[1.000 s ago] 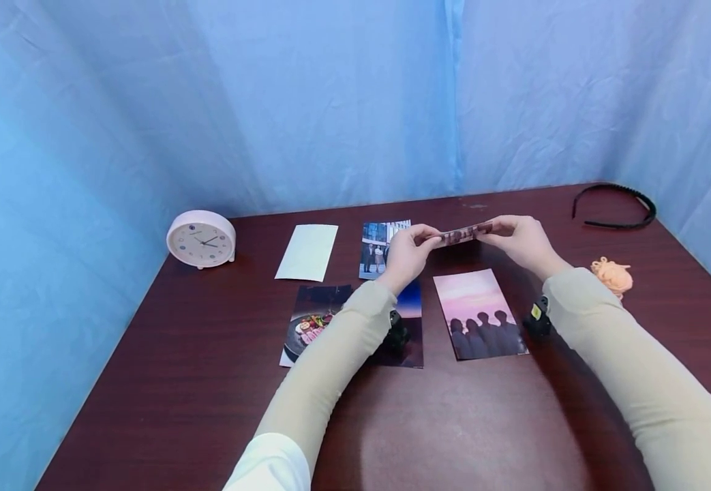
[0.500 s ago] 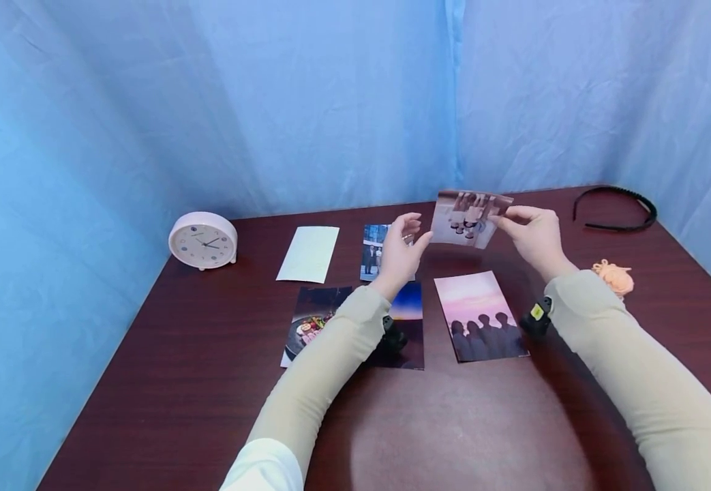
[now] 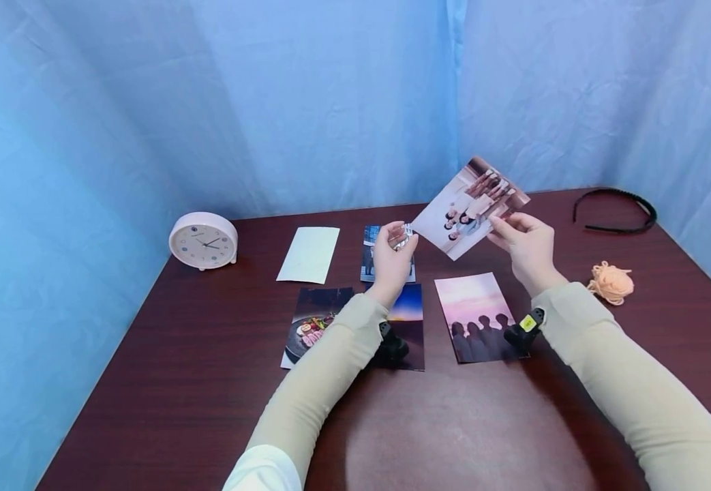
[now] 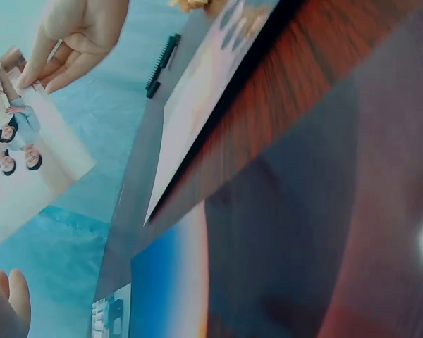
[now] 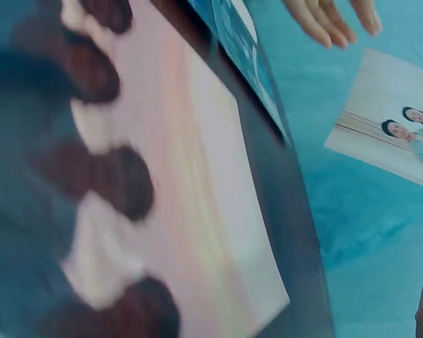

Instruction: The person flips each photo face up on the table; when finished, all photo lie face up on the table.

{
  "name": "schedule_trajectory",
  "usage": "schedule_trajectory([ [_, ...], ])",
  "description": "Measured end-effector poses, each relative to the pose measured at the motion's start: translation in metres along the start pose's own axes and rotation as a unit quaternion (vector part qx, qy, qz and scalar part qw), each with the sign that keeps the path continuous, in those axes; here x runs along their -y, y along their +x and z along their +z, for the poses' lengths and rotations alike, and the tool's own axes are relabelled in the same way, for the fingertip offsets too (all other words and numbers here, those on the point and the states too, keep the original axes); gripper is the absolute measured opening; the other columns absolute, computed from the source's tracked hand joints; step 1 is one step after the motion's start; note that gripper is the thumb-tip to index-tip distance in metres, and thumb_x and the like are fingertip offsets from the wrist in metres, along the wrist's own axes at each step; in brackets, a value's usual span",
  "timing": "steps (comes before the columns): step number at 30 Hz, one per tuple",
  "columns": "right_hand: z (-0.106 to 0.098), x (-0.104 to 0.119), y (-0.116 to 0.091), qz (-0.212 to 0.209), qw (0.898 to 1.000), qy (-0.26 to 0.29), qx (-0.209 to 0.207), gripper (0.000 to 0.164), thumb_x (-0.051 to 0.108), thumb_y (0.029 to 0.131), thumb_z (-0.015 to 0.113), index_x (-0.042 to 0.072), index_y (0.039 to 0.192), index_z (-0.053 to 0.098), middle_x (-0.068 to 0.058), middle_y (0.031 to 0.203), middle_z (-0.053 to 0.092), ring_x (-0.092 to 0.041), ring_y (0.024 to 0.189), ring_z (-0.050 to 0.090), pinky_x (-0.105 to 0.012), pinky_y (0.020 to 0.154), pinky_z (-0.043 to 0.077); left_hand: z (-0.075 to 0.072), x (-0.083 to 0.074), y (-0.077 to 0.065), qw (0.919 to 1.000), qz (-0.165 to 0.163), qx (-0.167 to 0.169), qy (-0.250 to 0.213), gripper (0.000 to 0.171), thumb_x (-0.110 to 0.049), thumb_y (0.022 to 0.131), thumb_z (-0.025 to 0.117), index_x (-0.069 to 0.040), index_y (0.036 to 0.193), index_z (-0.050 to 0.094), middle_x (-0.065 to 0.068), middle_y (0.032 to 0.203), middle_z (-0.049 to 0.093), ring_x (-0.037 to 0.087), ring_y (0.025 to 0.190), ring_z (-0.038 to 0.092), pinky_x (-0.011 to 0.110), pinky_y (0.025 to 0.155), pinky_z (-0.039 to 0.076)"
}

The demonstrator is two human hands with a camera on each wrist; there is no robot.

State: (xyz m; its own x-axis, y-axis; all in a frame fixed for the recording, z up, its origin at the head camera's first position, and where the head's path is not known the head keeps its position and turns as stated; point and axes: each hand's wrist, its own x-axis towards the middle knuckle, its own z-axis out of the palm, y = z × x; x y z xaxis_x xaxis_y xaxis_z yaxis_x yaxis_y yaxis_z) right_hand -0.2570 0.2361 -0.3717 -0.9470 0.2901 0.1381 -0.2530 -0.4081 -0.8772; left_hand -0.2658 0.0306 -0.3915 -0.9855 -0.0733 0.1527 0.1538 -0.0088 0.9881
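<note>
A group photo (image 3: 462, 211) is held up off the table, tilted, its people appearing upside down in the head view. My right hand (image 3: 530, 252) pinches it by one edge between thumb and fingers. Left of it, my left hand (image 3: 392, 262) is raised with fingers parted, apart from the photo and holding nothing. Under and behind the left hand lies a photo of people before a building (image 3: 370, 256), partly covered. A pink-sky photo with silhouettes (image 3: 478, 314) lies below the right hand. In the left wrist view the held photo (image 4: 49, 162) hangs from the right hand's fingertips.
A blank pale sheet (image 3: 309, 254), a food photo (image 3: 315, 314) and a dark blue sunset photo (image 3: 410, 307) lie on the table. A white clock (image 3: 203, 241) stands at the left. Peach yarn (image 3: 611, 282) and a black headband (image 3: 615, 208) lie at the right. Blue curtains surround the table.
The left hand has let go of the group photo and moved slightly left. The right hand has raised and turned the photo, so its picture side now faces the head camera.
</note>
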Motion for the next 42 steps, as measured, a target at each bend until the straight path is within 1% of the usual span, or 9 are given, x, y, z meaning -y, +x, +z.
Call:
schedule_trajectory([
  [4,0.007,-0.006,-0.004,0.016,0.998,0.047,-0.039,0.016,-0.006,0.079,0.069,0.004,0.069,0.063,-0.002,0.065,0.062,-0.010,0.061,0.064,-0.027,0.062,0.057,0.003,0.002,-0.002,0.9990,-0.033,-0.015,-0.027,0.032,-0.011,0.092,0.061,-0.005,0.122,0.053,0.011,0.118,0.056,0.021,0.109,0.057,0.031,0.093,0.050],
  [10,0.017,-0.012,-0.009,0.031,0.994,0.064,-0.081,0.018,-0.008,0.080,0.069,0.005,0.070,0.060,-0.002,0.065,0.059,-0.010,0.060,0.062,-0.027,0.061,0.057,0.010,0.001,-0.006,0.9904,-0.068,-0.013,-0.119,0.026,-0.005,0.090,0.062,-0.002,0.115,0.055,0.006,0.097,0.059,0.014,0.088,0.061,0.031,0.087,0.053],
  [13,0.021,-0.015,-0.012,0.035,0.992,0.073,-0.095,0.019,-0.009,0.080,0.067,0.005,0.070,0.058,-0.002,0.064,0.058,-0.010,0.059,0.061,-0.026,0.060,0.057,0.013,0.001,-0.009,0.9881,-0.077,-0.016,-0.132,0.022,-0.004,0.090,0.062,-0.001,0.112,0.057,0.003,0.091,0.058,0.010,0.082,0.059,0.031,0.084,0.055],
  [20,0.028,-0.021,-0.020,0.061,0.991,0.077,-0.094,0.016,-0.007,0.081,0.067,0.004,0.075,0.058,-0.002,0.068,0.055,-0.010,0.063,0.062,-0.026,0.063,0.057,0.014,0.001,-0.013,0.9907,-0.077,-0.030,-0.107,0.026,-0.004,0.088,0.065,-0.001,0.112,0.056,0.007,0.095,0.059,0.012,0.084,0.059,0.032,0.082,0.055],
  [27,0.027,-0.024,-0.023,0.070,0.992,0.083,-0.058,0.014,-0.006,0.084,0.065,0.005,0.079,0.058,-0.002,0.071,0.058,-0.010,0.064,0.063,-0.024,0.066,0.057,0.011,0.004,-0.011,0.9897,-0.076,-0.044,-0.113,0.025,0.000,0.086,0.065,0.001,0.109,0.055,0.002,0.088,0.055,0.010,0.078,0.054,0.022,0.070,0.051],
  [31,0.022,-0.023,-0.022,0.080,0.993,0.079,-0.048,0.013,-0.003,0.084,0.066,0.006,0.080,0.058,-0.001,0.072,0.060,-0.010,0.065,0.063,-0.024,0.067,0.057,0.009,0.004,-0.011,0.9907,-0.072,-0.040,-0.108,0.025,0.001,0.085,0.065,0.000,0.108,0.054,-0.001,0.085,0.052,0.008,0.076,0.052,0.020,0.069,0.050],
  [35,0.016,-0.017,-0.018,0.088,0.991,0.086,-0.058,0.013,-0.001,0.082,0.070,0.007,0.080,0.059,0.000,0.070,0.062,-0.009,0.062,0.062,-0.022,0.063,0.056,0.005,0.003,-0.012,0.9932,-0.064,-0.034,-0.092,0.025,0.001,0.085,0.066,0.000,0.107,0.054,-0.002,0.083,0.051,0.008,0.074,0.051,0.019,0.070,0.050],
  [39,0.006,-0.009,-0.014,0.076,0.991,0.091,-0.067,0.013,0.001,0.081,0.071,0.006,0.085,0.060,0.000,0.071,0.064,-0.008,0.062,0.062,-0.020,0.060,0.052,-0.001,0.002,-0.016,0.9960,-0.053,-0.019,-0.070,0.026,0.000,0.085,0.067,0.001,0.108,0.054,-0.003,0.081,0.050,0.008,0.072,0.051,0.019,0.071,0.051],
  [42,-0.002,-0.005,-0.011,0.061,0.994,0.058,-0.073,0.015,0.001,0.080,0.072,0.005,0.089,0.061,0.002,0.072,0.062,-0.006,0.063,0.060,-0.019,0.060,0.049,-0.006,0.002,-0.018,0.9981,-0.039,-0.002,-0.049,0.028,0.000,0.085,0.067,0.001,0.110,0.054,-0.002,0.081,0.051,0.007,0.073,0.051,0.019,0.071,0.051],
])
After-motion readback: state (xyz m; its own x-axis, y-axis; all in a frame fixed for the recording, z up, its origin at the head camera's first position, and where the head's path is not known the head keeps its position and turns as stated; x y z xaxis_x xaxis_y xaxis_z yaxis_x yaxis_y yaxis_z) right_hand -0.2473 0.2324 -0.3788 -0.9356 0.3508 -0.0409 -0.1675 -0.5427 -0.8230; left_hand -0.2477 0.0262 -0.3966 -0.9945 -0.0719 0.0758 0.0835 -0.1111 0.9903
